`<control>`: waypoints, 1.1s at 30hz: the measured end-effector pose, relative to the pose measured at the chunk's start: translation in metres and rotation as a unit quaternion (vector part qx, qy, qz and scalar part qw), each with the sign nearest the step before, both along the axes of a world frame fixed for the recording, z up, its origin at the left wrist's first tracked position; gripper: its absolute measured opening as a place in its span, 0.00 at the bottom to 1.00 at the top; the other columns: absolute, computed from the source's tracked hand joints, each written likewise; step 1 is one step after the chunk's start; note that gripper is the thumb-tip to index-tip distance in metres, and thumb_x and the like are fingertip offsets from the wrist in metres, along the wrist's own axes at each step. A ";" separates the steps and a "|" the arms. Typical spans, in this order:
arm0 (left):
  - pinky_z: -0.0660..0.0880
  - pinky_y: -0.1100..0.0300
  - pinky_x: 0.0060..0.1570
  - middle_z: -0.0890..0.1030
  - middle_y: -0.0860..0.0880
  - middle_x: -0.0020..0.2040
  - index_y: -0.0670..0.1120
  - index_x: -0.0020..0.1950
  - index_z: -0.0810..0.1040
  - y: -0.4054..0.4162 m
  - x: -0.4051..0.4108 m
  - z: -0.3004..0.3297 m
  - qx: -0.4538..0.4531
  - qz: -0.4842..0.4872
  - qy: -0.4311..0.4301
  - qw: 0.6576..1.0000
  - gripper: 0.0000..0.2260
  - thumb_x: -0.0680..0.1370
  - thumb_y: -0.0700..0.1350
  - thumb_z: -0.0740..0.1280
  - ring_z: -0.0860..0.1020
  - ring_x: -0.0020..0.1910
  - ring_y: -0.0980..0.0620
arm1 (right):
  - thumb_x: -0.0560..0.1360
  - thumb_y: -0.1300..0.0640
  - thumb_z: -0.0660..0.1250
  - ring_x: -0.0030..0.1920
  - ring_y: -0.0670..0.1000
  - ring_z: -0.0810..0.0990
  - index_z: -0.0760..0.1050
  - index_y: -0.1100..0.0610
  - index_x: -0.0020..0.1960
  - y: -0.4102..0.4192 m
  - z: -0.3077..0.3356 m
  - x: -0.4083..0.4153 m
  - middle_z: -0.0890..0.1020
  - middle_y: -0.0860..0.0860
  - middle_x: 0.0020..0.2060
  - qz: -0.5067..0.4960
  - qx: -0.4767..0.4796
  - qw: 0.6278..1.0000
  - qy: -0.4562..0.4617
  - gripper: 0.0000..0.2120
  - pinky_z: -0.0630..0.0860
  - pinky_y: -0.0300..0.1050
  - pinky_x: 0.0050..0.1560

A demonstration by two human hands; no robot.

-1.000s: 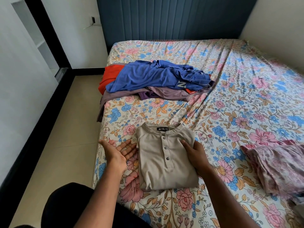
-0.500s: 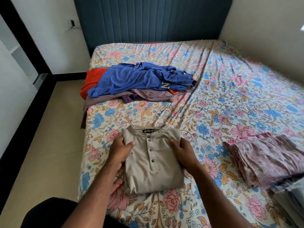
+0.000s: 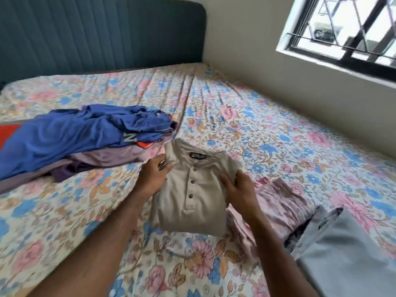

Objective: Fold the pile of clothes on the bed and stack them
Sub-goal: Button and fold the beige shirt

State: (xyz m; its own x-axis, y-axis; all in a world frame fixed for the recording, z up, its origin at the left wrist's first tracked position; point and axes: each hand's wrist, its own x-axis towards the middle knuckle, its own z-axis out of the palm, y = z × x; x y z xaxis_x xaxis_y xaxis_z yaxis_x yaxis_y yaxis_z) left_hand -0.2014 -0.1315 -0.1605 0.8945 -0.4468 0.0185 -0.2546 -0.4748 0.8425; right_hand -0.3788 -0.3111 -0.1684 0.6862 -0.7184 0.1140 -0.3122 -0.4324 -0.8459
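Note:
A folded beige button shirt (image 3: 192, 196) hangs just above the floral bed sheet (image 3: 267, 129), carried between both hands. My left hand (image 3: 155, 174) grips its left edge near the collar, and my right hand (image 3: 237, 187) grips its right edge. To the right lies a folded pink patterned garment (image 3: 282, 202), partly under the shirt's edge, and beside that a folded grey garment (image 3: 342, 249). The unfolded pile sits at the left: a blue shirt (image 3: 70, 133) on top of a mauve garment (image 3: 111, 156) and an orange one (image 3: 8, 130).
A dark blue padded headboard (image 3: 96, 33) stands at the back. A wall with a barred window (image 3: 347, 24) runs along the bed's right side.
Both hands have lifted the folded beige shirt off the sheet and carried it to the right, toward the pink garment. One second ago my left hand was open beside the shirt. The view swung right.

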 end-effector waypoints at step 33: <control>0.77 0.57 0.44 0.82 0.49 0.43 0.50 0.48 0.79 -0.042 0.041 -0.013 0.059 -0.101 -0.038 0.992 0.05 0.77 0.49 0.72 0.80 0.42 0.51 | 0.77 0.52 0.70 0.49 0.58 0.79 0.75 0.54 0.56 0.020 -0.015 0.104 0.77 0.54 0.56 0.013 -0.181 0.978 0.108 0.11 0.75 0.50 0.48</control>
